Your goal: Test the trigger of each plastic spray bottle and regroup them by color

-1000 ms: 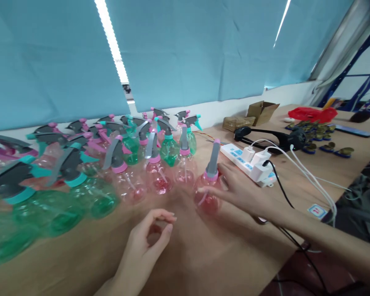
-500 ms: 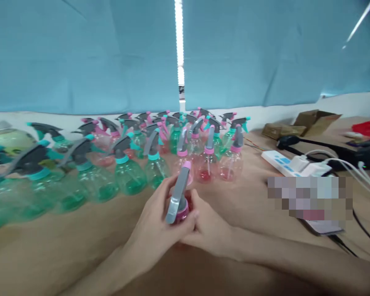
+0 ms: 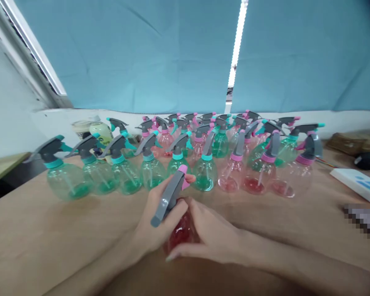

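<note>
A pink-tinted spray bottle [image 3: 181, 230] with a grey trigger head and pink nozzle is held low in front of me, tilted. Red liquid shows inside its clear round body. My left hand [image 3: 151, 224] is closed around its neck and head, the thumb lying below the grey lever. My right hand [image 3: 214, 234] grips the body from the right, its thumb across the lower part. Just beyond my hands, a row of green spray bottles [image 3: 128, 174] with turquoise collars runs leftward, and pink spray bottles [image 3: 259, 176] continue it to the right.
More green and pink sprayers [image 3: 220, 139] stand close together behind the front row. A power strip [image 3: 359, 183] and a partly pixelated flat object [image 3: 365, 220] lie at right, with a brown cardboard piece [image 3: 351, 144] behind. A round yellow-green container [image 3: 101, 130] stands at back left.
My view has swung left, bringing the row's left end and the table's left edge into sight. My right hand's grip now sits lower on the bottle, and more of its red body shows.
</note>
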`<move>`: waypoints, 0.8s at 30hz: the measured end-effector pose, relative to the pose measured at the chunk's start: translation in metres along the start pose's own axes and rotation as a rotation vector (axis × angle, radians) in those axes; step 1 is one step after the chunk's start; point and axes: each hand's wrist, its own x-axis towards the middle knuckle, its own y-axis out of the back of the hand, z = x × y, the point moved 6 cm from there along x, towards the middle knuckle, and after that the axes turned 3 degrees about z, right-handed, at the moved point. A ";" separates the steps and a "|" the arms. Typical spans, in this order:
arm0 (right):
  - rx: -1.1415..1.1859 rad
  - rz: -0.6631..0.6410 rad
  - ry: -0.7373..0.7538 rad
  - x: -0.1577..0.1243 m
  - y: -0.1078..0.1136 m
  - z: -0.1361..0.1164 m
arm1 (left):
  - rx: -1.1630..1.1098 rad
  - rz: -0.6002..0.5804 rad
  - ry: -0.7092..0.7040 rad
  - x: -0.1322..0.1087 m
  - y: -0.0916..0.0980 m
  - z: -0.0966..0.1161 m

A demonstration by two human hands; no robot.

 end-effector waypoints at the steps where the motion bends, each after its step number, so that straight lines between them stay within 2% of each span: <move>1: -0.028 -0.035 -0.002 -0.003 0.003 0.005 | 0.004 -0.010 -0.010 0.002 0.001 -0.001; 5: -0.212 -0.102 -0.110 -0.028 0.021 0.042 | 0.061 -0.002 -0.085 0.008 0.004 -0.005; 10: -0.370 -0.208 -0.215 -0.051 0.026 0.077 | 0.039 -0.001 -0.072 0.017 -0.001 -0.009; 16: -0.457 -0.227 -0.202 -0.051 0.017 0.082 | 0.072 -0.071 -0.019 0.024 0.000 -0.006; 24: -0.439 -0.204 -0.191 -0.051 0.017 0.080 | 0.077 -0.084 -0.017 0.026 0.002 -0.008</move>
